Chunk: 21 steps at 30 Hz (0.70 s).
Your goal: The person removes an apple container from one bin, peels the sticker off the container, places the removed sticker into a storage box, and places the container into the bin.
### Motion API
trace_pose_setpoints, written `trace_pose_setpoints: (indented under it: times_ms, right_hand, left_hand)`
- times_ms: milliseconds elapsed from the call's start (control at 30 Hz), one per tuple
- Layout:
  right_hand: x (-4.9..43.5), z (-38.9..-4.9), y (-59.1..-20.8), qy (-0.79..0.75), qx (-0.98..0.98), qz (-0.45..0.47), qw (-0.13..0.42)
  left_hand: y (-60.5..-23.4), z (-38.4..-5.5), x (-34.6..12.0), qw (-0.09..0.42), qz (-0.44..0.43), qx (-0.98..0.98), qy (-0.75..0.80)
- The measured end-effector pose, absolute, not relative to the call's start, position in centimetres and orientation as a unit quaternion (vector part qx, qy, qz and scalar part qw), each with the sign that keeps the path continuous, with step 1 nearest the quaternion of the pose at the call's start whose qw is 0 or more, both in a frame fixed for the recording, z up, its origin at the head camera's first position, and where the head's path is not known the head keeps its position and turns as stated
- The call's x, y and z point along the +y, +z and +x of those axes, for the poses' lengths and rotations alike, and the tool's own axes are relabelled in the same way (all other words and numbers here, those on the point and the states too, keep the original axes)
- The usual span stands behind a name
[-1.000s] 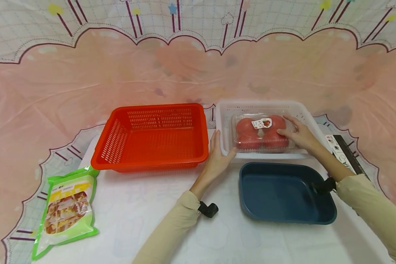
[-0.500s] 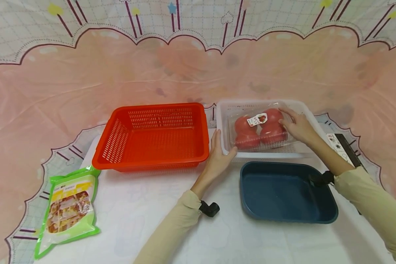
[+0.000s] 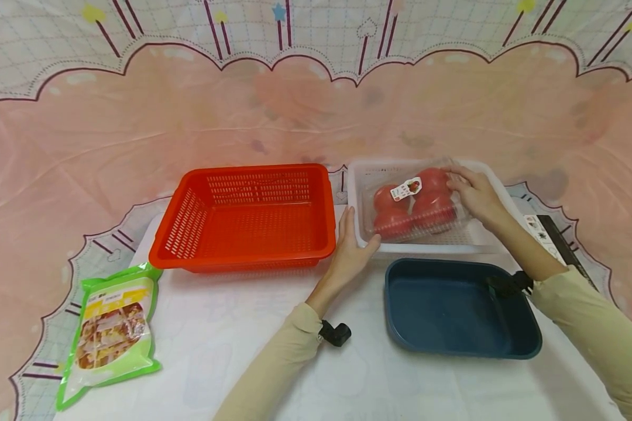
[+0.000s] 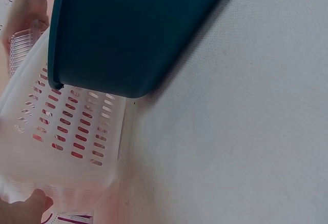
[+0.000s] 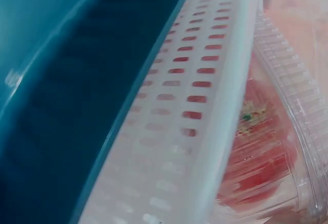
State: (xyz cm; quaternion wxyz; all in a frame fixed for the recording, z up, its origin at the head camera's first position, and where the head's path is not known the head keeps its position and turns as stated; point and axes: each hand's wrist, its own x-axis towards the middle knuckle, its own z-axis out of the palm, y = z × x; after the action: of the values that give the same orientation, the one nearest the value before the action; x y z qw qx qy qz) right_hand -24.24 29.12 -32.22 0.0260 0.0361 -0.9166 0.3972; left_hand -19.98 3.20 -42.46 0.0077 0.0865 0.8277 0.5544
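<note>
A clear plastic box of tomatoes (image 3: pixel 415 199) with a white label is tilted inside the white basket (image 3: pixel 484 248), its right end raised. At that end my right hand (image 3: pixel 479 196) grips the box, thumb near the front and fingers behind. Through the basket's slots and over its rim, red tomatoes (image 5: pixel 261 157) show in the right wrist view. My left hand (image 3: pixel 349 252) rests against the basket's front left corner, fingers straight along the side and thumb at the front rim. In the left wrist view its thumb (image 4: pixel 38 202) lies against the basket's end wall.
Left of the white basket stands a red basket (image 3: pixel 242 261). A dark blue tub (image 3: pixel 460 348) sits in front of the white basket. At the far left lies a green-edged food bag (image 3: pixel 110 330). A black and white box (image 3: pixel 550 237) is partly behind my right forearm.
My right hand has lifted the right end of the tomato box, which has turned and shifted slightly left and back. My left hand stays at the basket's corner.
</note>
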Motion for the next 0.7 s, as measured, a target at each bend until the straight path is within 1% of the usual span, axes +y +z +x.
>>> trace_pose_setpoints:
  times_ms: [333, 533, 700]
  right_hand:
    - [28.1, -24.2, -31.4, 0.412, -0.910, 0.047, 0.027]
    - [28.1, -24.2, -31.1, 0.410, -0.910, 0.043, 0.034]
    - [28.5, -24.3, -30.9, 0.426, -0.903, 0.051, 0.030]
  left_hand:
    - [-42.5, -20.0, 3.2, 0.009, 0.086, 0.829, 0.553]
    - [-42.4, -19.9, 3.2, 0.012, 0.087, 0.828, 0.554]
    - [-42.4, -19.8, 3.1, 0.010, 0.087, 0.828, 0.554]
